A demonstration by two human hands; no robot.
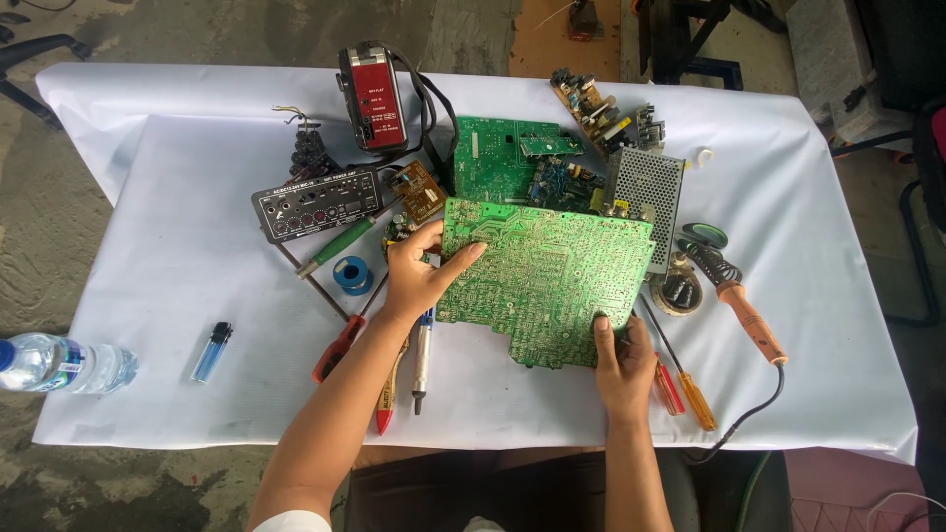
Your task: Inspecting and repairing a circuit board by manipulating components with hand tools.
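Both hands hold a large green circuit board (pixel 542 276) above the white-covered table (pixel 168 246), solder side up. My left hand (pixel 419 276) grips its left edge, thumb on top. The lower right corner of the board is pinched by my right hand (pixel 623 363). Under the left hand lie a grey desoldering pump (pixel 422 360), a red-handled screwdriver (pixel 338 347) and a blue solder spool (pixel 353 274).
Behind the board lie another green board (pixel 493 158), a metal-mesh power supply (pixel 645 187), a red radio (pixel 372 99), a black amplifier panel (pixel 315 204) and a small brown board (pixel 419 190). A soldering iron (pixel 749 320) and screwdrivers (pixel 690 394) lie right; a blue lighter (pixel 212 352) and water bottle (pixel 64 363) left.
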